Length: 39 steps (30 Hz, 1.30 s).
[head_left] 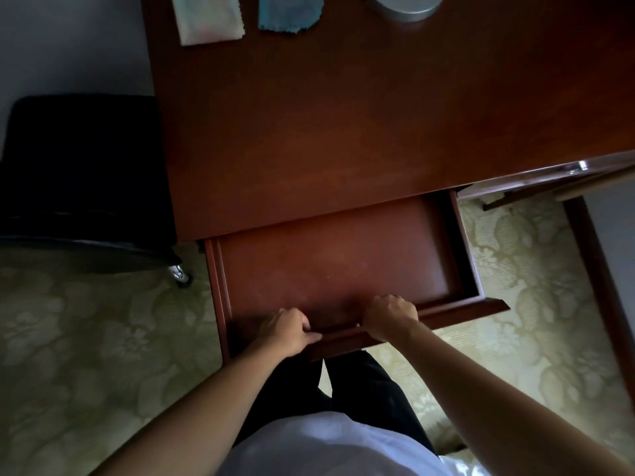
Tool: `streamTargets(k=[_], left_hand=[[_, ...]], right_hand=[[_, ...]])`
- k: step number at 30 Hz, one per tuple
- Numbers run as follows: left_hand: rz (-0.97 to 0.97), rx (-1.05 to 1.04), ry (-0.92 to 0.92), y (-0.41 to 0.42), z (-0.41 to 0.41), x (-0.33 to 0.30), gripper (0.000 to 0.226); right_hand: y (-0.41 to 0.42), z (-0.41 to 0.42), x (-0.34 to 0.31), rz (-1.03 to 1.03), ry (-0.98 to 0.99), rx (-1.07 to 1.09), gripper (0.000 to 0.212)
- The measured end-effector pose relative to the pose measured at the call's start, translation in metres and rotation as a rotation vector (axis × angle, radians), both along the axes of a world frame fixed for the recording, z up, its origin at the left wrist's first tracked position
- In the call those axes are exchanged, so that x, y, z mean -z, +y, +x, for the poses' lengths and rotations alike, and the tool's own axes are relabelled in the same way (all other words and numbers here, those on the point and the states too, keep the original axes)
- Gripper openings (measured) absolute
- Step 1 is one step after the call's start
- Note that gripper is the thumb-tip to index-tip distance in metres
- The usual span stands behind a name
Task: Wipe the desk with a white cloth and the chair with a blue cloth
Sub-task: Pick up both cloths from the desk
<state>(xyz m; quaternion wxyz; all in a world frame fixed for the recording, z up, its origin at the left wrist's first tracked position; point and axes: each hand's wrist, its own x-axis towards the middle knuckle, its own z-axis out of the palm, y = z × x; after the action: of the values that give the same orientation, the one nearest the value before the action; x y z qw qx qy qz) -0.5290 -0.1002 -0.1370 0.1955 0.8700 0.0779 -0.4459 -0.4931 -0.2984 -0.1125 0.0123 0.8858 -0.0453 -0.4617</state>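
Note:
A reddish-brown wooden desk (343, 115) fills the upper middle of the head view. At its far left edge lie a folded white cloth (208, 17) and, right of it, a blue cloth (290, 12). The desk's drawer (330, 266) is pulled out towards me and looks bare inside. My left hand (285, 329) and my right hand (390, 316) both grip the drawer's front edge, fingers curled over it. A black chair (82, 180) stands left of the desk.
A round grey lidded container (405, 6) sits at the desk's far edge, right of the blue cloth. A chair castor (180, 274) shows near the drawer's left side. Patterned pale green carpet (86, 338) covers the floor. A second desk section (549, 176) extends to the right.

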Motion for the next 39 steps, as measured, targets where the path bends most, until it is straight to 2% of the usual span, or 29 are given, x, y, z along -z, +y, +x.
streamTargets(k=[3,7,9,12,15,21,25,28,31,34,36,39], left_hand=[[-0.108,-0.097,-0.049,0.0,0.017,-0.011,0.03],[-0.212,-0.261,-0.288,0.011,0.084,-0.043,0.018],[-0.184,-0.312,-0.448,0.027,0.126,-0.061,0.016],[-0.117,-0.373,-0.624,0.054,0.187,-0.079,0.016],[-0.049,-0.468,-0.704,0.086,0.251,-0.085,0.012],[0.104,-0.578,-0.743,0.138,0.369,-0.071,0.009],[0.154,-0.816,-0.796,0.159,0.44,-0.056,0.015],[0.167,-0.941,-0.77,0.17,0.482,-0.045,0.039],[0.112,-1.067,-0.636,0.173,0.512,-0.035,0.066],[0.115,-1.12,-0.548,0.17,0.522,-0.024,0.072],[0.119,-1.146,-0.538,0.167,0.528,-0.017,0.07],[0.074,-1.175,-0.482,0.167,0.535,-0.02,0.06]], right_hand=[[0.012,0.01,-0.001,0.018,-0.014,0.052,0.031],[0.04,0.057,-0.02,0.169,-0.142,0.139,0.025],[0.058,0.094,-0.035,0.229,-0.246,0.201,0.024],[0.081,0.152,-0.054,0.323,-0.411,0.272,0.035],[0.102,0.223,-0.072,0.507,-0.421,0.323,0.033],[0.137,0.357,-0.07,0.598,-0.401,0.332,0.031],[0.148,0.444,-0.052,0.581,-0.525,0.439,0.037],[0.152,0.499,-0.034,0.524,-0.569,0.646,0.05],[0.162,0.542,-0.02,0.37,-0.562,0.803,0.061],[0.167,0.564,-0.007,0.333,-0.556,0.918,0.062],[0.164,0.571,0.0,0.323,-0.567,0.885,0.059],[0.159,0.577,0.005,0.325,-0.53,0.724,0.054]])
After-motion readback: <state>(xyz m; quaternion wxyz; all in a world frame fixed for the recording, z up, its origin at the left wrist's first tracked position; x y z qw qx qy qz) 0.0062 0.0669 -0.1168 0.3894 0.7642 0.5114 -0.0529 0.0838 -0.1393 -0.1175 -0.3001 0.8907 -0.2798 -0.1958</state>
